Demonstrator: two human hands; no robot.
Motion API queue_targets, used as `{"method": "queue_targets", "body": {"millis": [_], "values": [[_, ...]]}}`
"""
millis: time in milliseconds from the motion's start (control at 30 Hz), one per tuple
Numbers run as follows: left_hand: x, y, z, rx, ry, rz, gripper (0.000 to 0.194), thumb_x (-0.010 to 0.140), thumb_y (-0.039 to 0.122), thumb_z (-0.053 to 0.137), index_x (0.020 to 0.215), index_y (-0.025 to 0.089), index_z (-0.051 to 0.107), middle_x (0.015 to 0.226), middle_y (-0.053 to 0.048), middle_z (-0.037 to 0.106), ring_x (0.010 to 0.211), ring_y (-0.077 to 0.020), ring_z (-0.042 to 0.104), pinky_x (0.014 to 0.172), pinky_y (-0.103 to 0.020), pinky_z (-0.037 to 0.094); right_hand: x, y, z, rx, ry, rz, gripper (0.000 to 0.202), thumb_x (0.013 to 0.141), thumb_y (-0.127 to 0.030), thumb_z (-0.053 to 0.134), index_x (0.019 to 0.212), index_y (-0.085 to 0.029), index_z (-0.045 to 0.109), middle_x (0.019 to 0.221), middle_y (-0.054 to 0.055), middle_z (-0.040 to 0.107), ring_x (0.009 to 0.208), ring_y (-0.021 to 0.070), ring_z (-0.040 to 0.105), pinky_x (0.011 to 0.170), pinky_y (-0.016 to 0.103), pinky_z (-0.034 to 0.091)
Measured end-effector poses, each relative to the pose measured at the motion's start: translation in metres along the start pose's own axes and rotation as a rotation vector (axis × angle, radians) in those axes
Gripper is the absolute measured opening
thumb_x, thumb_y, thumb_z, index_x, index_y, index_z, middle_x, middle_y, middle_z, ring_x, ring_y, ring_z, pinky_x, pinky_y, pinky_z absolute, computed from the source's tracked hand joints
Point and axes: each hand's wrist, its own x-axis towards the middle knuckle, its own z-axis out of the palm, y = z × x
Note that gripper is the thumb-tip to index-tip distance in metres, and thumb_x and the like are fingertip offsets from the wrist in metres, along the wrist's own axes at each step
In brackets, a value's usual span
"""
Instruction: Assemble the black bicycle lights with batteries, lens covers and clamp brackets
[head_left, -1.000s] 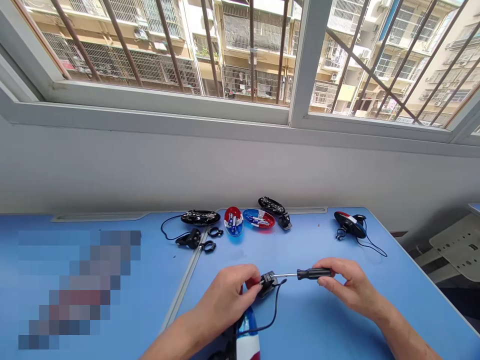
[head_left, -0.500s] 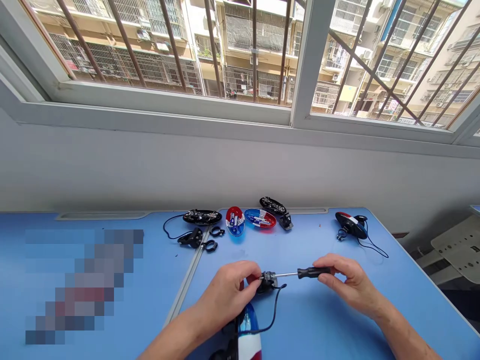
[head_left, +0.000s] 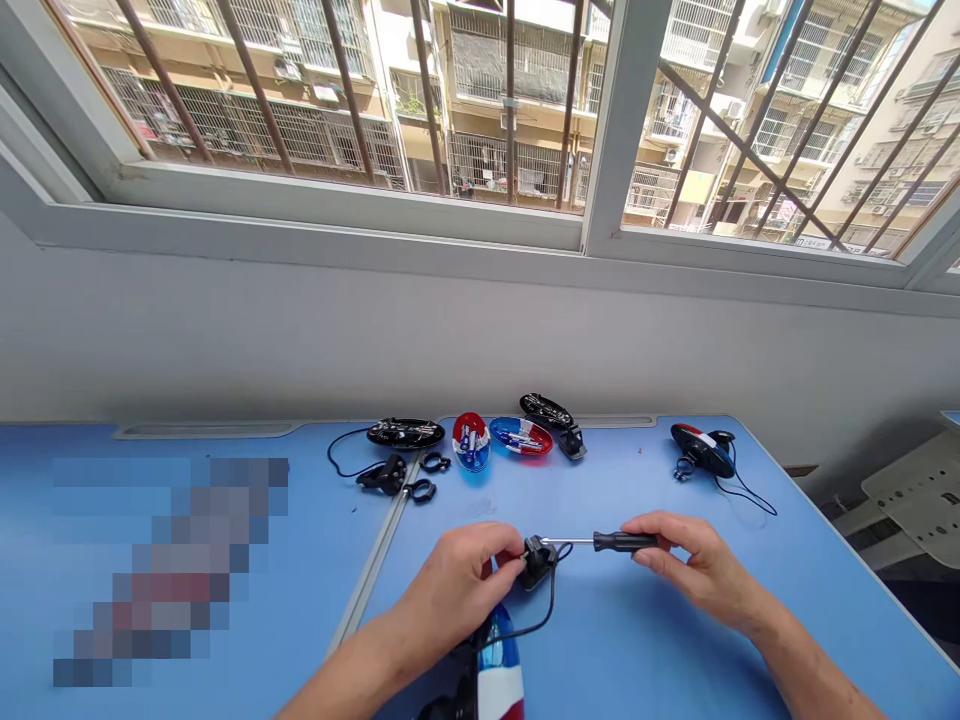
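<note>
Blue tabletop [head_left: 637, 650] beneath a barred window [head_left: 360, 205], with two bare hands meeting near its middle. The left hand [head_left: 476, 570] pinches a small black clamp-like part [head_left: 538, 563] between thumb and fingers, seemingly to brace it against the tool; whether it also rests on the table cannot be told. The right hand [head_left: 694, 565] grips a screwdriver [head_left: 611, 541] by the right end of its black handle, likely so that thumb and fingers can twist it. Its metal shaft lies nearly level, pointing left, with the tip at the part.

A black cord [head_left: 553, 592] curves from the part toward a blue, white and red lamp unit [head_left: 499, 680], partly hidden at the near side; its slack allows the part to be held clear of that unit. Along the far edge, two red-and-blue lens covers [head_left: 471, 443] [head_left: 520, 436] lie between two black oval bases [head_left: 406, 433] [head_left: 546, 410], perhaps pushed back for working room. Another corded unit [head_left: 703, 450] lies far right, well apart.
</note>
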Motion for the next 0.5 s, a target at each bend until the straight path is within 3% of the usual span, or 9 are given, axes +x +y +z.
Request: {"method": "queue_targets", "body": {"millis": [167,333,500], "values": [[0.0001,-0.0012,-0.0002,-0.002,0.014,0.006,0.020,0.081,0.012,0.049,0.073,0.019,0.066,0.072,-0.001,0.071,0.066,-0.0170,0.064,0.061,-0.025,0.048,-0.0006,0.0012,-0.0013,0.011,-0.007,-0.002,0.020,0.093,-0.033,0.054,0.102,-0.024,0.069,0.081,0.003,0.069,0.066,0.0151,0.056,0.058,0.026,0.048],[0.0003,-0.0007,-0.0029,0.009,-0.012,0.010,0.020,0.081,0.012,0.051,0.073,0.018,0.067,0.072,-0.002,0.071,0.066,-0.0173,0.064,0.061,-0.025,0.048,-0.0033,-0.0037,-0.0021,-0.026,-0.049,0.060,0.021,0.092,-0.030,0.052,0.101,-0.021,0.068,0.068,0.002,0.063,0.062,0.0157,0.054,0.047,0.023,0.039],[-0.0002,-0.0005,-0.0023,0.017,-0.043,0.018,0.019,0.080,0.011,0.051,0.072,0.018,0.066,0.071,-0.002,0.070,0.065,-0.0167,0.063,0.061,-0.025,0.047,-0.0037,-0.0086,-0.0020,-0.020,-0.128,0.031,0.023,0.096,-0.031,0.044,0.098,-0.019,0.064,0.068,0.001,0.065,0.062,0.0145,0.056,0.054,0.024,0.043]]}}
